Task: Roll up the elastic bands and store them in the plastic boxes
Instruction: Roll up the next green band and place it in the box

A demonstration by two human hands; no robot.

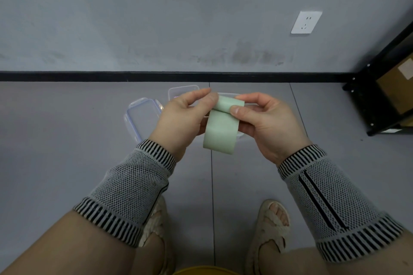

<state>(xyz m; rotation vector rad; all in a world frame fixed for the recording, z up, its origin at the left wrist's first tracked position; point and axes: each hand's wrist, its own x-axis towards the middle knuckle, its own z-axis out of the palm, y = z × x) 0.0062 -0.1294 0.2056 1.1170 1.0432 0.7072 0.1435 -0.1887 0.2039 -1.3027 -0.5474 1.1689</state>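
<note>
Between both hands, above the grey floor (67,140), hangs a pale green elastic band (220,128), its upper end curled into a small roll and its loose loop dangling free. Left hand (182,116) and right hand (266,123) each pinch that roll with thumb and fingers. Directly below, partly hidden, stand clear plastic boxes (183,91), with a clip-lock lid (143,116) just left. Open floor spreads leftward; a black shelf (380,87) bounds the right edge, and a black skirting (111,76) the far wall.
</note>
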